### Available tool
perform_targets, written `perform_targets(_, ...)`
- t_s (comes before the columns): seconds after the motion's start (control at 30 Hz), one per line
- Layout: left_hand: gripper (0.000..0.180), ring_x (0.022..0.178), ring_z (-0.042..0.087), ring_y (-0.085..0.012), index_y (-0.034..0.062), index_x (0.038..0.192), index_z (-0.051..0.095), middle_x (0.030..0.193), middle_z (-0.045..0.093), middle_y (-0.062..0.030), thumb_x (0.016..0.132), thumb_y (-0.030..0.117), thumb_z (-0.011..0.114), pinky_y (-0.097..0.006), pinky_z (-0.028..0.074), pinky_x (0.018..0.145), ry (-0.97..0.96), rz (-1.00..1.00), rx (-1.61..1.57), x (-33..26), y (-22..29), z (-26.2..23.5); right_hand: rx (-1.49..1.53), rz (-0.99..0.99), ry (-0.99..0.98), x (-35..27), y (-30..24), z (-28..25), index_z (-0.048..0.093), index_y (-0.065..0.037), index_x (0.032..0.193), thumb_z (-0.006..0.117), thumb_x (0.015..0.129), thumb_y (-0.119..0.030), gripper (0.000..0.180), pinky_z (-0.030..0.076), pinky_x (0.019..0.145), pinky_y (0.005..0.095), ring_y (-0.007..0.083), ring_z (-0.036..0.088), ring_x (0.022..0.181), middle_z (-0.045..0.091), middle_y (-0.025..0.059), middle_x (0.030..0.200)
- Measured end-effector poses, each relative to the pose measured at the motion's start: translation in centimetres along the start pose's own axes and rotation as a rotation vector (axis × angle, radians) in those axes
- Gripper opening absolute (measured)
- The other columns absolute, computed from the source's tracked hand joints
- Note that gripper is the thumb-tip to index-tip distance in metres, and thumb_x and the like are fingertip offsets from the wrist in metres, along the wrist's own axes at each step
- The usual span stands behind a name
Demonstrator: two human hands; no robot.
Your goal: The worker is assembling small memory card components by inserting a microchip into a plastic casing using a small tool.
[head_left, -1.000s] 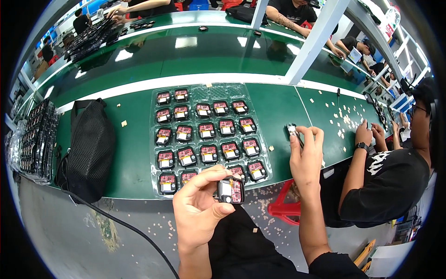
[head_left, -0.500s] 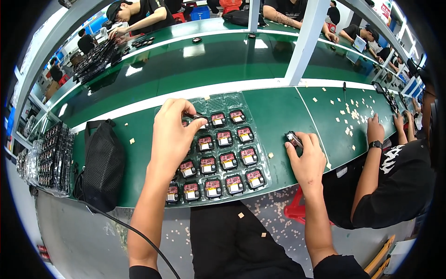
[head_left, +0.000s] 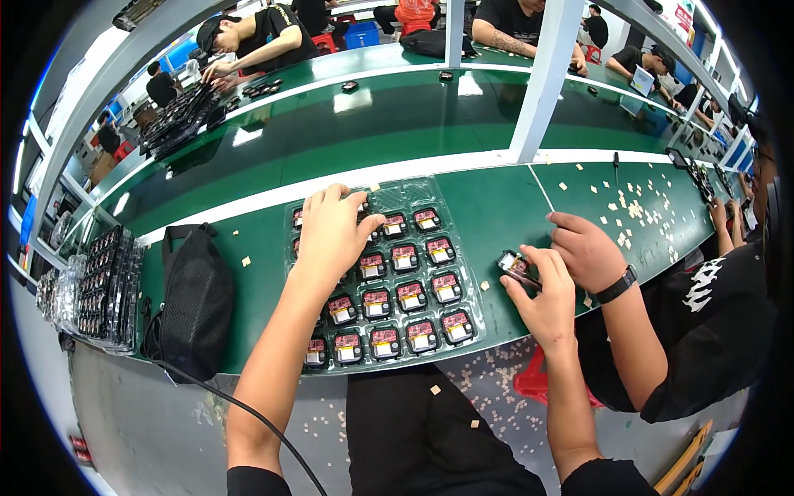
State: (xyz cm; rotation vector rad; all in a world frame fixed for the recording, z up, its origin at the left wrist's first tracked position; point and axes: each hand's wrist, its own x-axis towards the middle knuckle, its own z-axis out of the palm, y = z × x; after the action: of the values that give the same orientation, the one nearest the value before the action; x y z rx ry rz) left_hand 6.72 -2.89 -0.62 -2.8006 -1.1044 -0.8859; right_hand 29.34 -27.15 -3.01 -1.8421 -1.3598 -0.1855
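Note:
My right hand (head_left: 542, 293) grips a small black square device (head_left: 514, 264) with a pinkish-red and white face, between thumb and fingers, just right of the tray. The clear plastic tray (head_left: 475, 289) lies on the green table, its rows of cells filled with like devices (head_left: 404, 257). Over the tray's far left part is my left hand (head_left: 332, 231), fingers apart, thumb and forefinger either side of a device in the far row. The hand hides several cells beneath it.
A co-worker's hand (head_left: 585, 252) with a dark wristband is close beside my right hand. A black mesh bag (head_left: 197, 302) and stacked filled trays (head_left: 103, 285) stand at left. Small tan squares (head_left: 633, 211) lie scattered at right. A white post (head_left: 542, 91) rises behind.
My left hand has let go of the tilted device it held over the far row. The device in my right hand now shows more of its face. The co-worker's hand has come in beside it.

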Motion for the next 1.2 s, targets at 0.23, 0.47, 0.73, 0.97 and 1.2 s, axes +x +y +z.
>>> perform_targets(0.23,0.040,0.120,0.063,-0.0282,-0.0014,0.123,0.067,0.125,0.063,-0.0144,0.088,0.015,0.078,-0.041,0.050,0.103,-0.076,0.055,-0.693,-5.5,7.8,-5.5,0.352,-0.169,0.103,-2.4,-2.6,-1.4,0.062,0.002,0.125,0.092,0.068,-0.007,0.065,0.031,0.044,0.0207,0.0024,0.036,0.051,0.064,0.0132,0.110)
perform_targets(0.47,0.065,0.128,0.057,-0.0268,-0.0087,0.140,0.052,0.143,0.047,-0.0157,0.087,0.013,0.083,-0.042,0.048,0.111,-0.237,-0.296,-1.759,-13.1,12.6,-5.4,0.752,-0.219,-0.057,-4.5,-7.0,-0.4,0.057,0.000,0.119,0.093,0.076,-0.020,0.060,0.033,0.046,0.0167,0.0001,0.034,0.051,0.068,0.0180,0.114)
perform_targets(0.73,0.065,0.127,0.060,-0.0327,-0.0079,0.133,0.055,0.133,0.061,-0.0201,0.083,0.017,0.087,-0.046,0.048,0.109,0.193,-0.415,-1.955,-16.3,12.9,-3.2,0.522,-0.281,-0.249,-4.3,-8.3,-1.1,0.060,-0.001,0.117,0.086,0.084,-0.023,0.047,0.044,0.052,0.0256,0.0119,0.052,0.055,0.065,0.0127,0.106)
perform_targets(0.97,0.064,0.124,0.062,-0.0320,-0.0079,0.133,0.055,0.134,0.060,-0.0195,0.083,0.015,0.087,-0.044,0.050,0.108,0.181,-0.455,-1.984,-17.5,12.2,-3.2,0.097,-0.616,0.013,-4.2,-7.8,0.2,0.075,-0.008,0.102,0.086,0.075,-0.011,0.029,0.039,0.048,0.0267,0.0135,0.051,0.057,0.065,0.0025,0.088)
perform_targets(1.2,0.065,0.125,0.061,-0.0287,-0.0098,0.135,0.053,0.135,0.058,-0.0182,0.084,0.014,0.086,-0.041,0.052,0.105,0.138,-0.472,-2.002,-17.8,12.4,-3.3,0.052,-0.690,0.044,-4.0,-8.1,0.6,0.077,-0.006,0.106,0.085,0.074,-0.012,0.033,0.039,0.049,0.0255,0.0109,0.057,0.060,0.065,0.0020,0.089)
